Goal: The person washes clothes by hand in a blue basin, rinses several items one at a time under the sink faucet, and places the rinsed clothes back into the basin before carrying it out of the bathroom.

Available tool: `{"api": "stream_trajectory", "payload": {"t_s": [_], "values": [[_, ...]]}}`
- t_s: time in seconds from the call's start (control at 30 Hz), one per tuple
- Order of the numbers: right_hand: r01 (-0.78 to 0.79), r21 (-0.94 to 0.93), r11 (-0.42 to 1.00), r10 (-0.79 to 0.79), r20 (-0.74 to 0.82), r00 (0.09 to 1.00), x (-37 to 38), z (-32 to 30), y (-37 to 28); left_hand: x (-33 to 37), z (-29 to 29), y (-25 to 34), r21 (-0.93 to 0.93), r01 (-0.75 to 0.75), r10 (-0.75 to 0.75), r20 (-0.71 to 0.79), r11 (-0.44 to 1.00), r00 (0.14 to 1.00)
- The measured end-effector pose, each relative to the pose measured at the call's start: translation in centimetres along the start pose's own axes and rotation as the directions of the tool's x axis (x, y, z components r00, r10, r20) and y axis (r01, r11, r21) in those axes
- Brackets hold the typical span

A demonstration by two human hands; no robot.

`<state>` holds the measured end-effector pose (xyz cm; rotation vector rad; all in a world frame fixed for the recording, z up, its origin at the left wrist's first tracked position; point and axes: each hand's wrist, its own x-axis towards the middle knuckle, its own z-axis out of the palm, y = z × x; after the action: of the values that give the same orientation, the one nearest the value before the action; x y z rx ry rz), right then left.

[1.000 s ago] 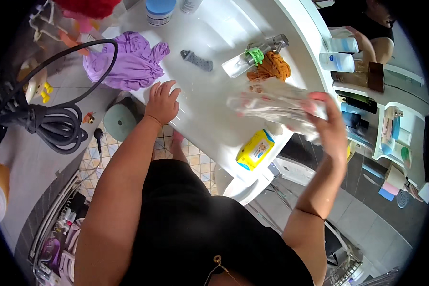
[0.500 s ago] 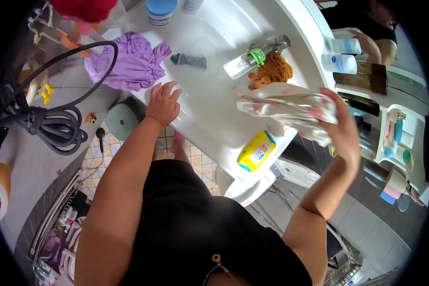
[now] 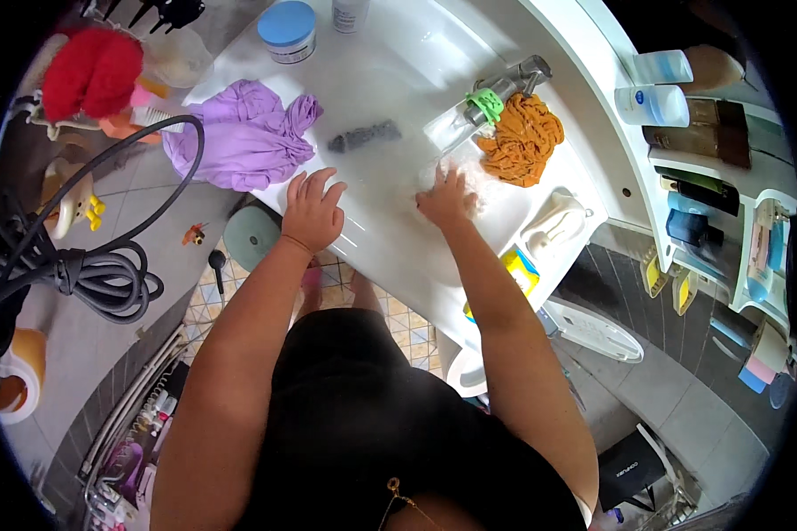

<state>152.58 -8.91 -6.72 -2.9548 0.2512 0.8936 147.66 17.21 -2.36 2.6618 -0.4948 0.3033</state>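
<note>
My left hand (image 3: 313, 211) rests on the front rim of the white sink (image 3: 372, 234), fingers spread and holding nothing. Inside the basin, beneath the faucet (image 3: 509, 86), my right hand (image 3: 445, 196) reaches down with its fingers apart. A pale, thin cloth (image 3: 474, 199) lies under and around that hand, much of it blurred or covered. Just right of it is a crumpled orange-brown cloth (image 3: 522, 142). Further left in the basin lies a small dark grey cloth (image 3: 363, 136). A lilac garment (image 3: 243, 133) is bunched on the left rim, beyond my left hand.
A blue-lidded tub (image 3: 288, 34) and a white bottle (image 3: 350, 15) stand at the back. By my right forearm are a yellow packet (image 3: 521, 273) and a white soap dish (image 3: 553, 221). Bottles (image 3: 651, 106) line the right shelf. A coiled dark hose (image 3: 106, 283) hangs left.
My right hand has swung left and down from the right rim into the basin. The pale pink-patterned cloth it carried has gone down into the basin. My left hand stays at the rim.
</note>
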Motion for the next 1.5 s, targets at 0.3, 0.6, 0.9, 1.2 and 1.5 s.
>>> {"api": "stream_trajectory", "payload": {"t_s": [0.3,0.6,0.9,1.2,1.5], "values": [[0.073,0.1,0.992,-0.056,-0.159,0.986,-1.7,1.0,0.2,0.3,-0.2,0.0,-0.009,0.004,-0.004,-0.003,1.0,1.0],[0.159,0.158,0.975,-0.121,-0.224,0.967,-2.6,2.8,1.6,0.4,0.1,0.3,-0.022,0.0,0.0,-0.009,1.0,1.0],[0.216,0.022,0.976,-0.21,-0.17,0.963,-4.0,2.0,-0.1,0.3,0.2,0.1,-0.023,-0.005,0.004,-0.019,1.0,1.0],[0.218,0.773,0.596,-0.096,-0.201,0.975,-2.9,-3.2,4.4,0.1,0.0,-0.1,-0.039,-0.006,0.005,-0.019,0.999,1.0],[0.341,0.811,0.475,-0.017,-0.379,0.925,-16.0,-24.8,6.4,-0.3,0.1,-0.4,-0.026,0.023,-0.024,-0.014,0.999,1.0]]}}
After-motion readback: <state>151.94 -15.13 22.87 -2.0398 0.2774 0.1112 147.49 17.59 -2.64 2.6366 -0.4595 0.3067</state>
